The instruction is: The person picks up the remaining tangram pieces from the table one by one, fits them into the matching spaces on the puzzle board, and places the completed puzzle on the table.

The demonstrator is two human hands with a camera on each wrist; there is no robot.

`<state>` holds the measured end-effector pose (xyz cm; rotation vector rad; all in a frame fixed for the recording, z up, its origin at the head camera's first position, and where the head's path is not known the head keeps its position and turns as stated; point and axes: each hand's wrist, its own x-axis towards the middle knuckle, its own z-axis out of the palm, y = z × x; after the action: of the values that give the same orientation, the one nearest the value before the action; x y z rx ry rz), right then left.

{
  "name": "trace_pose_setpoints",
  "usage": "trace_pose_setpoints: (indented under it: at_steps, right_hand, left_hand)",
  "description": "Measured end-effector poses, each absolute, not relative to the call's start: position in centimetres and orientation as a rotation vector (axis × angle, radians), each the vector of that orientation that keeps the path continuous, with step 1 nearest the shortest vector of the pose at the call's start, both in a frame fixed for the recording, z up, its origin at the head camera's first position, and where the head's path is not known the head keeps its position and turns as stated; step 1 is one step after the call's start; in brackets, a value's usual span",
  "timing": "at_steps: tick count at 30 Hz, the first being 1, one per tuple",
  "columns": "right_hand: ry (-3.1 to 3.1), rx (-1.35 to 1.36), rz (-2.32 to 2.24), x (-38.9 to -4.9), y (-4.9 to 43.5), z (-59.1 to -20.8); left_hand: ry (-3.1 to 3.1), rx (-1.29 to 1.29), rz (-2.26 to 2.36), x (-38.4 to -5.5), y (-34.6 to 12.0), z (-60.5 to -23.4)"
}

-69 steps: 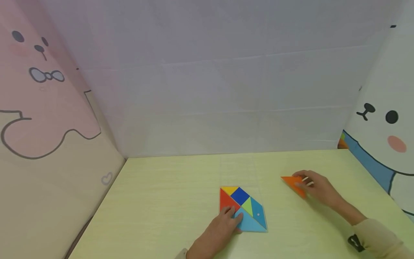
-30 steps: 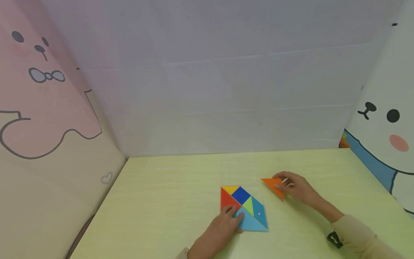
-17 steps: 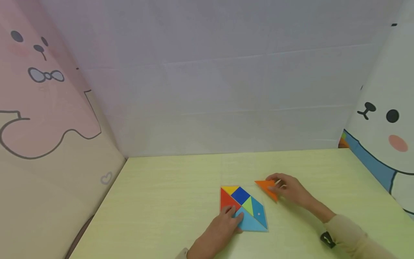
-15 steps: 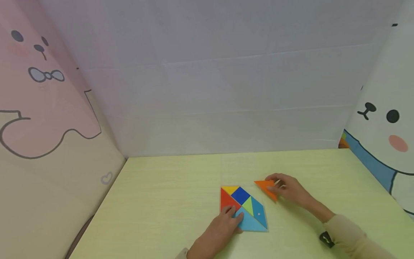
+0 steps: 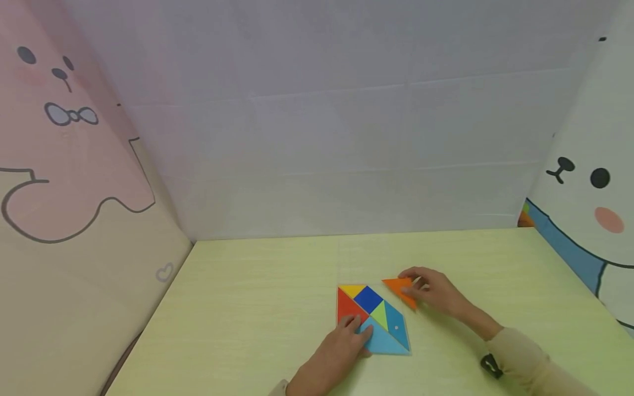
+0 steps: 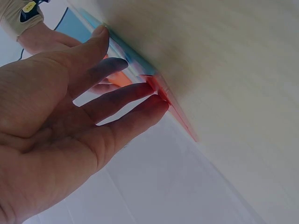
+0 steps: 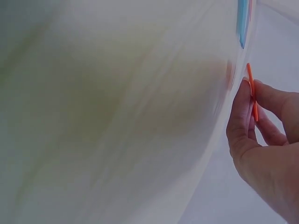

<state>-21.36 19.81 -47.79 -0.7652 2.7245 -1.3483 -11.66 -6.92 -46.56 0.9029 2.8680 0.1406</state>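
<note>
A tangram board of flat coloured pieces lies on the table in the head view: a yellow triangle (image 5: 350, 290), a blue square (image 5: 369, 300), a red triangle (image 5: 348, 304), a light green triangle (image 5: 380, 316), a teal parallelogram (image 5: 397, 323) with a white dot, and a light blue triangle (image 5: 385, 341). My left hand (image 5: 333, 352) rests on its near left part, fingertips touching the red and light blue pieces. Between thumb and fingers, my right hand (image 5: 438, 294) pinches an orange triangle (image 5: 394, 285), just right of the board's sloping upper edge. The right wrist view shows this orange triangle (image 7: 255, 107) edge-on, above the table.
The pale yellow table (image 5: 247, 297) stretches around both hands. A white sheet (image 5: 317, 137) hangs behind it, with printed cartoon-animal panels at left and right. A black object (image 5: 490, 366) is at the right sleeve (image 5: 520, 355).
My right hand has carried the orange triangle leftward and slightly nearer, from far right to close beside the board. The left hand and the board have stayed in place.
</note>
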Motion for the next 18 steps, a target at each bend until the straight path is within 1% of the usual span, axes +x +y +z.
trace_pose_setpoints:
  at_steps: [18]
  right_hand:
    - [2.684,-0.802,-1.336,-21.6,18.3,-48.2]
  left_hand:
    - [2.843,0.875,0.151,-11.8,-7.0,-46.4]
